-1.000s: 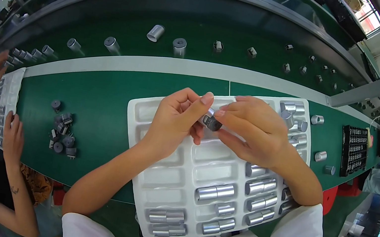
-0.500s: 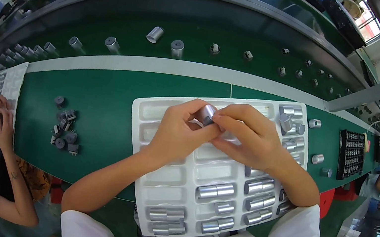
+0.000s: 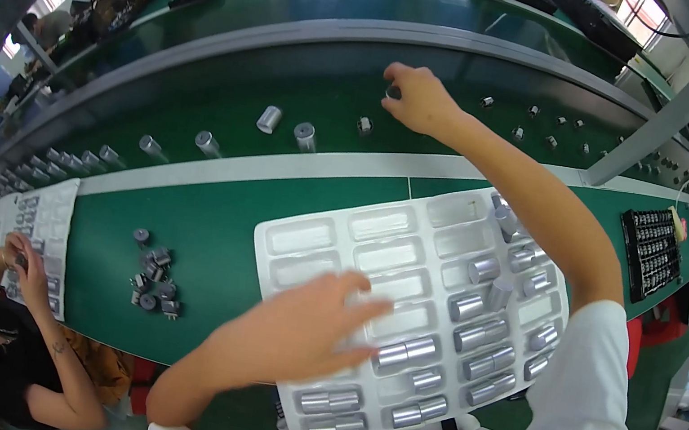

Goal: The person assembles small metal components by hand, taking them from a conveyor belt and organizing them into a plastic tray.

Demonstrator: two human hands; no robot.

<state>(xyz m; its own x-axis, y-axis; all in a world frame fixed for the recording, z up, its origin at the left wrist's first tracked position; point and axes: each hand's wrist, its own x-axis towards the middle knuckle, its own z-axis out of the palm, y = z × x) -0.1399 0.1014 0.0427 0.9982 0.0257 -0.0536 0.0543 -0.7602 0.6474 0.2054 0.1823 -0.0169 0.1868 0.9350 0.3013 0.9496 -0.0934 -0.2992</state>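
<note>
My right hand [image 3: 422,102] is stretched out over the far green belt, its thumb and fingertips curled together around something small and dark that I cannot make out. Closest to it on the belt stands a small silver-and-dark component [image 3: 365,126]. My left hand [image 3: 298,326] hovers over the white moulded tray [image 3: 273,271], blurred, fingers spread and apparently holding nothing. Silver metal cylinders [image 3: 405,351] lie in several of the tray's slots, many in end-to-end pairs. A few others, one being a cylinder standing upright [image 3: 500,292], sit loosely on its right side.
A pile of dark round parts [image 3: 154,279] lies on the green table left of the tray. Silver cylinders [image 3: 209,143] stand in a row along the belt. A black rack [image 3: 652,253] is at the right, behind an angled metal post [image 3: 655,130]. Another person's hands [image 3: 27,262] work at far left.
My hands have come apart; the cylinder between them is no longer there. The right hand has reached out to the belt, while the left has dropped back and opened. The view has shifted.
</note>
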